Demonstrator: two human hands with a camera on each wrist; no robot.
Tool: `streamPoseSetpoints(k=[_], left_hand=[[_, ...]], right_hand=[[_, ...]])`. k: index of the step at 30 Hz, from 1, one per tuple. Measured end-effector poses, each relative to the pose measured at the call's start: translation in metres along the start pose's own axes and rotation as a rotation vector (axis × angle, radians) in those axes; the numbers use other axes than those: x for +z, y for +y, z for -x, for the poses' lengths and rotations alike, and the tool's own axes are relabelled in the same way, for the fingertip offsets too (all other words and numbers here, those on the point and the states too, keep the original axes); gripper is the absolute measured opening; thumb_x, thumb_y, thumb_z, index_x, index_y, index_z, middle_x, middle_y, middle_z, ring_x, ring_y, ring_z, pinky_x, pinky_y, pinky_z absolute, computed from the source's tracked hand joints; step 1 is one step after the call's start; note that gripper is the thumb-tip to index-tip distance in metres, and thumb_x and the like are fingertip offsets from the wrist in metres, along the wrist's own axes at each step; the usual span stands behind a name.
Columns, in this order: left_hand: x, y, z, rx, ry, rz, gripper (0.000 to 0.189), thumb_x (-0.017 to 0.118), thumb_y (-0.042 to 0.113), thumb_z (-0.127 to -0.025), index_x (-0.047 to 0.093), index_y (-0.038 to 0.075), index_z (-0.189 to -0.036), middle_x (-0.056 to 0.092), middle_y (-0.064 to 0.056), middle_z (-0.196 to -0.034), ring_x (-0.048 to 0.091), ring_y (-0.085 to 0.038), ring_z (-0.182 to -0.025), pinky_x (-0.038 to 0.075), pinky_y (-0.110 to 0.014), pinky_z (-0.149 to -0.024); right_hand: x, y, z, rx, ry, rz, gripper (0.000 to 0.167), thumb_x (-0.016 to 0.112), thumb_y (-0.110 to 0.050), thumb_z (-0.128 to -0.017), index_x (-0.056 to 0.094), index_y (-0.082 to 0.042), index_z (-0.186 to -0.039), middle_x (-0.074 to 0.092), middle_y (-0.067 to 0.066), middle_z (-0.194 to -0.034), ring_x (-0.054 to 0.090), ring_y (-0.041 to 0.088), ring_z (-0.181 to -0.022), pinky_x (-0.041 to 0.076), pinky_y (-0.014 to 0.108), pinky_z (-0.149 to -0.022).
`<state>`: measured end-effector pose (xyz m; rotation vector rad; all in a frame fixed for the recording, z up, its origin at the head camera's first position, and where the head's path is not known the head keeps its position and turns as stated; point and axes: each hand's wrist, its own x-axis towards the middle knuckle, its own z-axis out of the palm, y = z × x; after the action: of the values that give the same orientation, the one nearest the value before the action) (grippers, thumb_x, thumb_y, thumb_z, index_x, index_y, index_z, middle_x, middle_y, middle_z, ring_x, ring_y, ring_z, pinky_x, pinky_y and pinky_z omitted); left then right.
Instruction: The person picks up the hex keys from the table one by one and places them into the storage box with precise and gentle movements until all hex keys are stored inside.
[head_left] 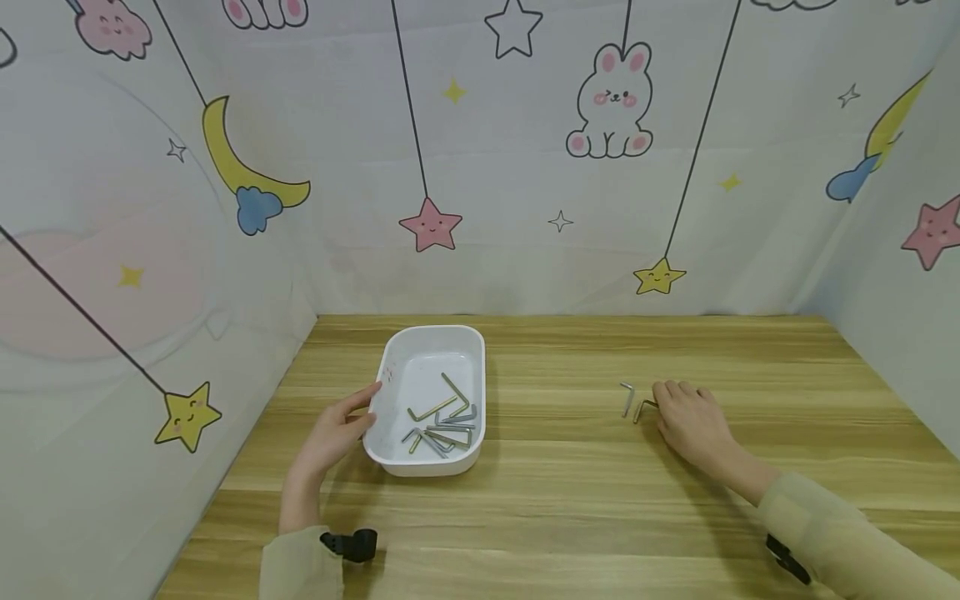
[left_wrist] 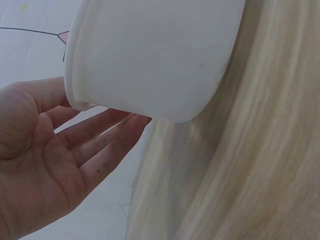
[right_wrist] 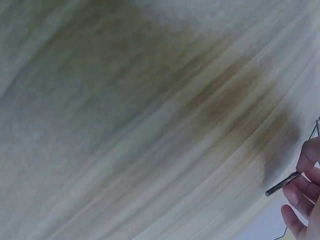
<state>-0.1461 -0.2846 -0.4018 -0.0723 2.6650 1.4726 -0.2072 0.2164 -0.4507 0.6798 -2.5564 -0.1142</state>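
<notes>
A white plastic tray with several silver and brass-coloured hex keys in it stands on the table. My left hand touches the tray's left side, its fingers fairly straight; in the left wrist view they lie against the tray's outer wall. Farther right, my right hand pinches a brass-coloured hex key between thumb and finger. One end of that key sticks out from the fingers in the right wrist view. Just left of it lies a small silver hex key on the table.
The wood-grain table reaches back to a white cloth wall printed with stars, a rabbit and moons. More cloth walls stand at the left and right. Dark wrist cameras sit on both sleeves.
</notes>
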Motion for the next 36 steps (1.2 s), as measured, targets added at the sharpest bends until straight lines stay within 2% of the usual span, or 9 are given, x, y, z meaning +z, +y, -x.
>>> streamPoseSetpoints(k=[7, 14, 27, 36], left_hand=[[0.0, 0.0, 0.0, -0.005, -0.001, -0.01, 0.05, 0.047, 0.01, -0.098, 0.039, 0.01, -0.147, 0.04, -0.027, -0.147, 0.051, -0.043, -0.124, 0.05, -0.045, -0.096], [0.0, 0.0, 0.001, -0.007, -0.001, -0.002, 0.05, 0.047, 0.009, -0.098, 0.038, 0.01, -0.148, 0.039, -0.027, -0.147, 0.051, -0.043, -0.124, 0.05, -0.045, -0.096], [0.001, 0.001, 0.001, -0.005, 0.002, -0.006, 0.05, 0.048, 0.011, -0.098, 0.038, 0.01, -0.148, 0.04, -0.026, -0.147, 0.052, -0.042, -0.124, 0.05, -0.045, -0.096], [0.001, 0.001, 0.001, -0.008, 0.002, -0.006, 0.05, 0.048, 0.011, -0.099, 0.038, 0.011, -0.148, 0.039, -0.026, -0.148, 0.051, -0.042, -0.125, 0.05, -0.046, -0.096]], right_hand=[[-0.002, -0.004, -0.001, 0.016, 0.007, -0.038, 0.015, 0.064, -0.002, -0.077, 0.05, -0.005, -0.082, 0.049, 0.003, -0.068, 0.036, 0.015, -0.057, 0.028, 0.028, -0.054], [-0.004, -0.01, -0.004, 0.015, -0.005, -0.056, 0.015, 0.06, -0.001, -0.076, 0.049, -0.008, -0.084, 0.05, 0.003, -0.072, 0.039, 0.016, -0.061, 0.032, 0.031, -0.057], [-0.006, -0.02, -0.009, -0.046, 0.109, -0.067, 0.014, 0.058, -0.002, -0.073, 0.052, -0.007, -0.085, 0.053, 0.004, -0.074, 0.048, 0.021, -0.066, 0.042, 0.036, -0.06], [-0.011, -0.03, -0.012, -0.074, 0.125, -0.093, 0.018, 0.063, -0.001, -0.073, 0.052, -0.008, -0.085, 0.054, 0.002, -0.076, 0.044, 0.017, -0.066, 0.034, 0.029, -0.059]])
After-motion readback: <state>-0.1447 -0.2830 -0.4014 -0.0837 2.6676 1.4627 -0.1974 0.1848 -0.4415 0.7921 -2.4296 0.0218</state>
